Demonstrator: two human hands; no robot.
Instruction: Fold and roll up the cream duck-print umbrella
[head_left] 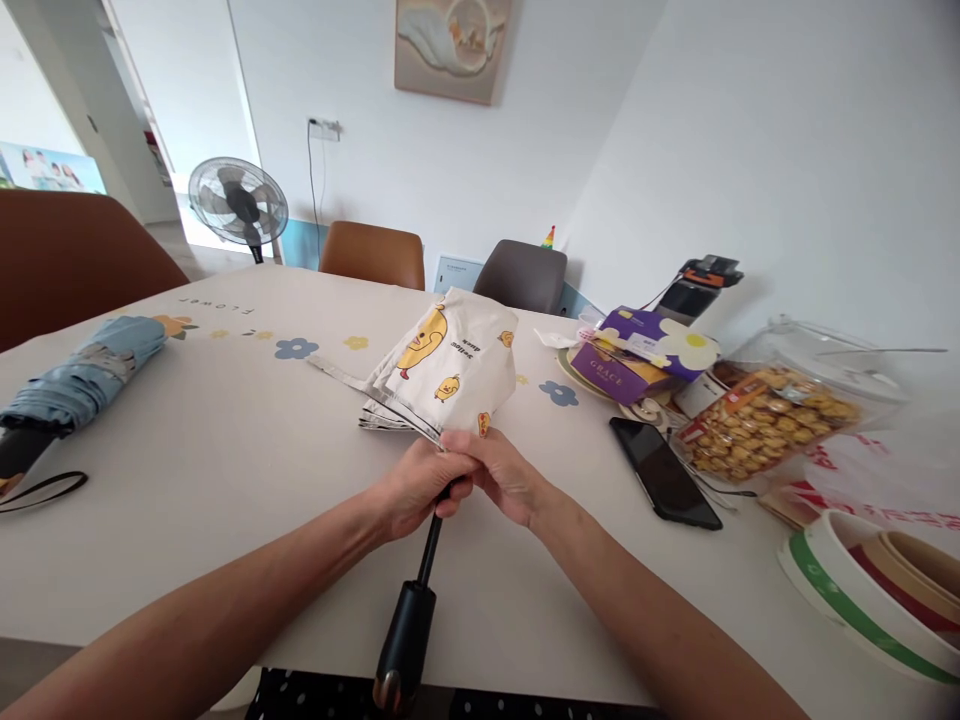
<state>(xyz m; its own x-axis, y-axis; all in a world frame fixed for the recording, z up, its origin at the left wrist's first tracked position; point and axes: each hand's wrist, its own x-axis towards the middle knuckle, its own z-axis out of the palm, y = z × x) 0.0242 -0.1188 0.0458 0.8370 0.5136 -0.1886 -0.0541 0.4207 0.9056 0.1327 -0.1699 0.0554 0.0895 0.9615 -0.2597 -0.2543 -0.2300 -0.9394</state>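
A white folding umbrella (472,360) with yellow duck prints lies over the middle of the table, its canopy loosely gathered. Its black handle (405,640) points toward me past the table's front edge, joined by a thin dark shaft. My left hand (424,485) is closed round the shaft just below the canopy. Next to it, my right hand (499,470) grips the lower edge of the canopy fabric, thumb on top, the two hands touching. The umbrella's loose strap (337,375) stretches out to the left on the tabletop.
A folded blue umbrella (97,370) lies at the left. Toward the right are a black phone (664,470), a purple box (630,350), a clear tub of snacks (772,420) and paper bowls (862,590). Chairs (373,255) and a fan (240,200) stand beyond the table (225,500).
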